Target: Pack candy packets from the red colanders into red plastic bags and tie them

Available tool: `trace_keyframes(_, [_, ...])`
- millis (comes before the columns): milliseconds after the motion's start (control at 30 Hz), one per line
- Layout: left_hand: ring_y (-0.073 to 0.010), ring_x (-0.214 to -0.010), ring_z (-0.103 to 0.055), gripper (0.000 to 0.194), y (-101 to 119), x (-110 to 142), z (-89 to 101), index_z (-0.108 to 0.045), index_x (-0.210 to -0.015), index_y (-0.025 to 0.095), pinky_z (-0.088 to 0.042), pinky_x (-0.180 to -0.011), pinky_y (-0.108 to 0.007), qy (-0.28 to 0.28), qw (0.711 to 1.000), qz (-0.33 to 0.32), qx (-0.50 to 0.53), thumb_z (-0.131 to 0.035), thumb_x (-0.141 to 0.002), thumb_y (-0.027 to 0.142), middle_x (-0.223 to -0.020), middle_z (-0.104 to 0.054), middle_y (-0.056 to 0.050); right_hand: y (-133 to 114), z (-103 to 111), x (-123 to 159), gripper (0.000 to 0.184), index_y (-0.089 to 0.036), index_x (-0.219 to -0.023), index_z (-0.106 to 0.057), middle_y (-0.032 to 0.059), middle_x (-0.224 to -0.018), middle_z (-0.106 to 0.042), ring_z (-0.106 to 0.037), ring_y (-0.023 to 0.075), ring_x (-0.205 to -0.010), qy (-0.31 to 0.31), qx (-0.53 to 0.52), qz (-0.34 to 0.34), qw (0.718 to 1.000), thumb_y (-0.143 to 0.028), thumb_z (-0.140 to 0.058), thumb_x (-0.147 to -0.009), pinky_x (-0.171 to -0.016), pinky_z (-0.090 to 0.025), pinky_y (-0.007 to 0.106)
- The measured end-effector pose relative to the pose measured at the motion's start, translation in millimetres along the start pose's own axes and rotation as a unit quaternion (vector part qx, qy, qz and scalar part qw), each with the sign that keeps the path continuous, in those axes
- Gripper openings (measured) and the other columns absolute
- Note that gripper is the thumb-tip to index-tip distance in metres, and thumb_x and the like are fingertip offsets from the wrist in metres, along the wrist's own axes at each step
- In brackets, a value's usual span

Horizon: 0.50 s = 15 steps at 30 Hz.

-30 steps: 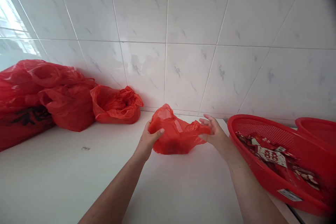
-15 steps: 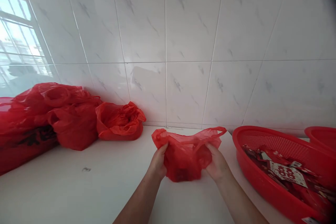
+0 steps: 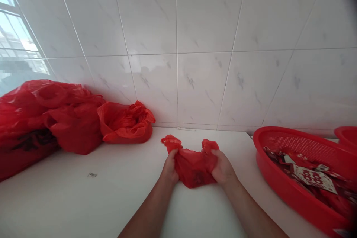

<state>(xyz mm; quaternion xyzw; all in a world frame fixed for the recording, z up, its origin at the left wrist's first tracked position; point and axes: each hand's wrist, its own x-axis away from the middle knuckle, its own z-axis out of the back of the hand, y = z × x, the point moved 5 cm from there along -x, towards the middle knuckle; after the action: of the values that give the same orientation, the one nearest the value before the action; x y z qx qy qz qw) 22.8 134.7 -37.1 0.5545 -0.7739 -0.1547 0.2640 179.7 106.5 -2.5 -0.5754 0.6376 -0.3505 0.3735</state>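
A thin red plastic bag (image 3: 192, 167) is stretched between my two hands just over the white tabletop, with something dark showing through its lower part. My left hand (image 3: 170, 167) grips the bag's left side, thumb on the near face. On the right side, my right hand (image 3: 223, 167) pinches the bag in the same way. Both handles of the bag stick up above my fingers. Whether the bag's bottom rests on the table I cannot tell.
To the right stands a red plastic basket (image 3: 279, 189) holding several printed packets (image 3: 315, 180); a second red basket (image 3: 347, 133) is behind it. Large stuffed red bags (image 3: 75, 126) lie at the left, beside an open red bag (image 3: 125, 124). White tiled wall (image 3: 203, 89) closes the back.
My right hand, loose with spread fingers a second ago, has closed on the bag's right side. The bag has been drawn out between both hands, and its handles have shifted.
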Motion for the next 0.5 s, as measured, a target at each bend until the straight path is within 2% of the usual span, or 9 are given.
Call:
trace_keyframes(67, [-0.0206, -0.073, -0.064, 0.017, -1.4, 5.2, -2.2, -0.060, -0.082, 0.016, -0.052, -0.071, -0.032, -0.014, 1.000, 0.004, -0.017, -0.066, -0.067, 0.021, -0.077, -0.066, -0.004, 1.0, -2.8, 5.3, 0.025, -0.023, -0.091, -0.066, 0.0033, -0.090, -0.070, -0.063, 0.0226, -0.091, -0.007, -0.058, -0.039, 0.998, -0.024, -0.065, -0.066, -0.082, -0.049, 0.038])
trace_keyframes(133, [-0.0212, -0.076, -0.064, 0.019, -2.8, 11.6, -6.8, -0.060, -0.082, 0.015, -0.051, -0.072, -0.031, -0.038, 0.998, 0.006, -0.054, -0.069, -0.066, 0.021, -0.080, -0.066, -0.006, -0.5, -2.5, 8.2, 0.024, -0.023, -0.087, -0.066, 0.0019, -0.087, -0.069, -0.063, 0.0212, -0.087, 0.001, -0.040, -0.048, 0.998, -0.022, -0.069, -0.063, -0.080, -0.050, 0.035])
trace_keyframes(200, [-0.0183, -0.072, -0.063, 0.020, -3.5, 17.2, -11.5, -0.059, -0.078, 0.015, -0.049, -0.069, -0.028, -0.055, 0.994, -0.001, -0.093, -0.072, -0.066, 0.025, -0.075, -0.064, -0.004, -2.2, 0.3, 10.0, 0.017, -0.022, -0.077, -0.065, 0.0007, -0.080, -0.068, -0.062, 0.0193, -0.081, 0.020, -0.014, -0.053, 0.998, -0.027, -0.073, -0.063, -0.077, -0.050, 0.033])
trace_keyframes(267, [-0.0143, -0.063, -0.059, 0.023, -3.5, 20.6, -15.0, -0.057, -0.071, 0.016, -0.047, -0.063, -0.025, -0.061, 0.992, -0.011, -0.113, -0.075, -0.065, 0.029, -0.068, -0.061, -0.001, -3.4, 1.8, 11.8, 0.019, -0.022, -0.075, -0.065, 0.0020, -0.082, -0.068, -0.062, 0.0199, -0.083, 0.020, -0.009, -0.064, 0.998, -0.036, -0.073, -0.065, -0.078, -0.049, 0.033])
trace_keyframes(367, [-0.0129, -0.062, -0.057, 0.026, -2.9, 21.6, -16.7, -0.056, -0.068, 0.016, -0.045, -0.061, -0.023, -0.060, 0.991, -0.027, -0.116, -0.075, -0.065, 0.034, -0.068, -0.060, 0.000, -6.0, -2.3, 15.8, 0.026, -0.020, -0.075, -0.066, 0.0060, -0.091, -0.067, -0.060, 0.0218, -0.089, -0.020, -0.002, -0.079, 0.997, -0.045, -0.067, -0.071, -0.080, -0.048, 0.035])
trace_keyframes(433, [-0.0160, -0.070, -0.060, 0.025, -5.1, 20.2, -15.2, -0.060, -0.077, 0.016, -0.047, -0.067, -0.026, -0.052, 0.993, -0.016, -0.108, -0.072, -0.067, 0.035, -0.078, -0.064, -0.004, -10.7, -8.2, 19.3, 0.030, -0.019, -0.062, -0.061, 0.0046, -0.080, -0.066, -0.059, 0.0188, -0.082, -0.048, 0.023, -0.061, 0.997, -0.046, -0.062, -0.076, -0.078, -0.046, 0.032])
trace_keyframes(500, [-0.0176, -0.075, -0.062, 0.025, -8.5, 18.1, -12.8, -0.061, -0.080, 0.015, -0.048, -0.070, -0.028, -0.041, 0.994, 0.004, -0.097, -0.068, -0.070, 0.036, -0.082, -0.065, -0.006, -16.9, -16.6, 23.7, 0.035, -0.020, -0.054, -0.055, -0.0002, -0.060, -0.057, -0.055, 0.0140, -0.066, -0.070, 0.067, -0.028, 0.995, -0.043, -0.059, -0.079, -0.074, -0.045, 0.029])
